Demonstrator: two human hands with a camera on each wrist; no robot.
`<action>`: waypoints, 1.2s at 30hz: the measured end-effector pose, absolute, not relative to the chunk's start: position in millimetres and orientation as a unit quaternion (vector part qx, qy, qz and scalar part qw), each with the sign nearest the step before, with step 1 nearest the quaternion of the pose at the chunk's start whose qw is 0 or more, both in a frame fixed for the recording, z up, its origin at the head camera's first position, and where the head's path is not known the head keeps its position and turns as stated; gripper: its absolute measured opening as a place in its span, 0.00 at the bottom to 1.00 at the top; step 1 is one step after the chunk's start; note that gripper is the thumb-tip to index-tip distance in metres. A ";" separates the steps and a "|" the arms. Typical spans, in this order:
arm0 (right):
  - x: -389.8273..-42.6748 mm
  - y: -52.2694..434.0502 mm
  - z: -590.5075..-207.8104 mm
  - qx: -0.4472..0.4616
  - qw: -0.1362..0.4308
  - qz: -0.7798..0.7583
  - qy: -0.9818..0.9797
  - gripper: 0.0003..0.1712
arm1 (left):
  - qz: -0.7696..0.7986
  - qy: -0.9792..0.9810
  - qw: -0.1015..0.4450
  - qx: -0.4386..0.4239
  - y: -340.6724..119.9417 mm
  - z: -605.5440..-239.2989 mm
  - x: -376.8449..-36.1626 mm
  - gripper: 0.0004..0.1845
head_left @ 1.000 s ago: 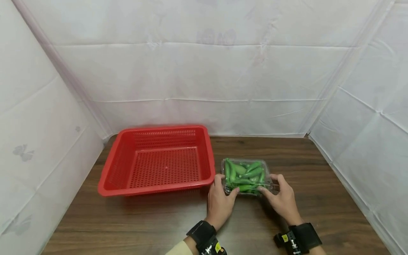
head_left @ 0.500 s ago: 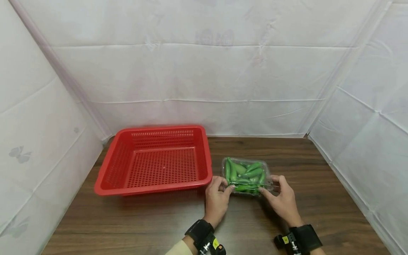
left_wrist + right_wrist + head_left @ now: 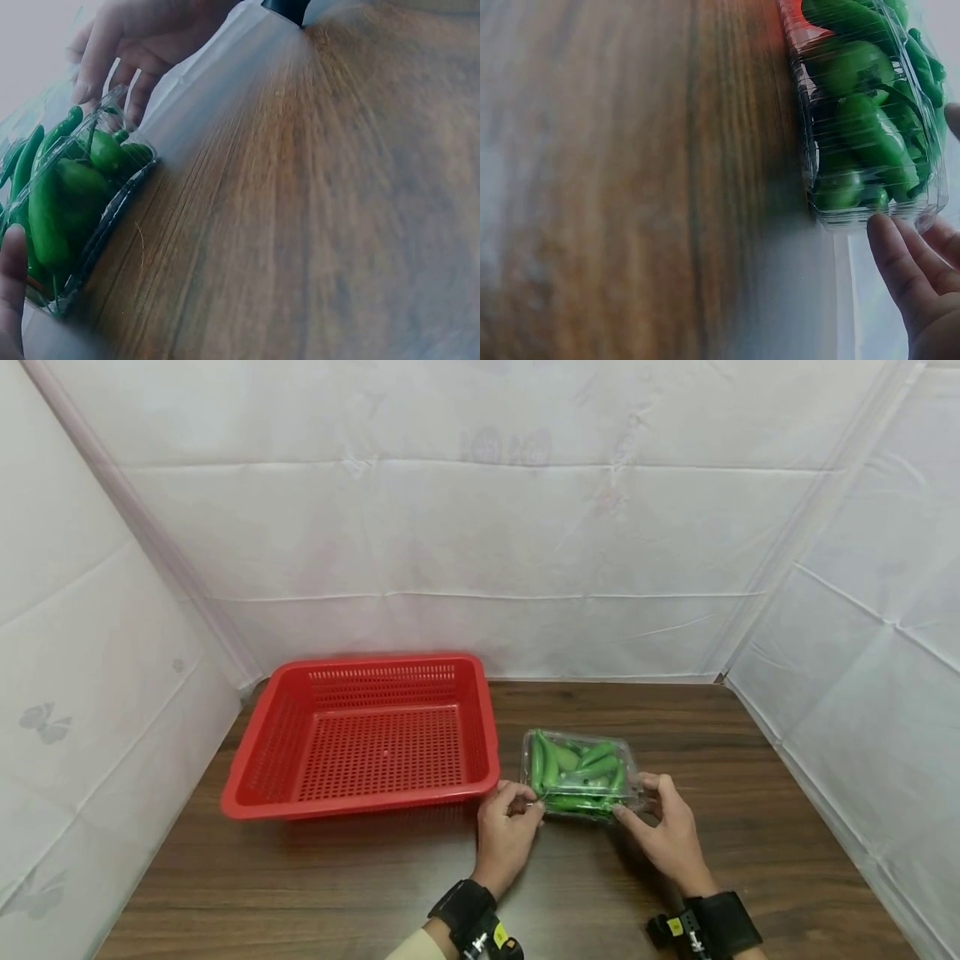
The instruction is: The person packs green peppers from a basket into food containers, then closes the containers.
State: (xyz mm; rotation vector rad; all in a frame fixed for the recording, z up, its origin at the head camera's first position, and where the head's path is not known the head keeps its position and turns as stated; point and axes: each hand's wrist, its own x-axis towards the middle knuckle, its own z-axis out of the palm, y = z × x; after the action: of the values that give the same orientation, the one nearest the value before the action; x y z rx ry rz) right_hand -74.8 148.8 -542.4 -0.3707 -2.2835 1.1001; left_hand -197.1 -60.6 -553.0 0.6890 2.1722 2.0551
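A clear plastic clamshell box (image 3: pixel 632 762), filled with green chili peppers (image 3: pixel 596 767), rests on the table right of the red basket. Its lid is down over the peppers. At the front left corner, my left hand (image 3: pixel 504 835) pinches the box edge between thumb and finger. My right hand (image 3: pixel 670 833) holds the front right corner, thumb in front and fingers along the side. In the left wrist view, a left fingertip (image 3: pixel 12 259) lies at the near corner. The right wrist view shows right fingers (image 3: pixel 896 259) against the box's end wall.
A red perforated plastic basket (image 3: pixel 243 797) stands to the left, with nothing in it. The brown wooden table (image 3: pixel 360 893) meets white sheet walls (image 3: pixel 480 543) at the back and both sides. Both wrists wear black straps (image 3: pixel 722 922) with small cameras.
My left hand has drawn back slightly left and toward me, from the box's left side to its front left corner. The right hand and the box stay nearly still.
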 end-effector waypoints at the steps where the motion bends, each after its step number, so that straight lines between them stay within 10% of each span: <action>1: -73.3 149.2 -542.6 -0.134 0.280 0.416 -0.855 0.23 | 0.669 0.709 0.042 0.219 -61.9 -552.9 -197.3 0.06; 21: -70.6 139.5 -548.6 -0.139 0.338 0.676 -0.640 0.14 | 0.716 0.671 0.153 0.118 -62.5 -543.3 -198.7 0.05; 36: -69.4 144.9 -519.4 -0.328 0.115 0.737 -0.579 0.17 | 0.736 0.648 0.195 0.031 -58.9 -529.6 -200.4 0.06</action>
State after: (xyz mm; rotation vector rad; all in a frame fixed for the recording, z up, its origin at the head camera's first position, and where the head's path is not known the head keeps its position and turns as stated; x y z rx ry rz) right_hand -69.4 144.9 -519.4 -0.9605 -1.6975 2.1609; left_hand -200.4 -58.9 -529.6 0.0860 1.8161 2.0618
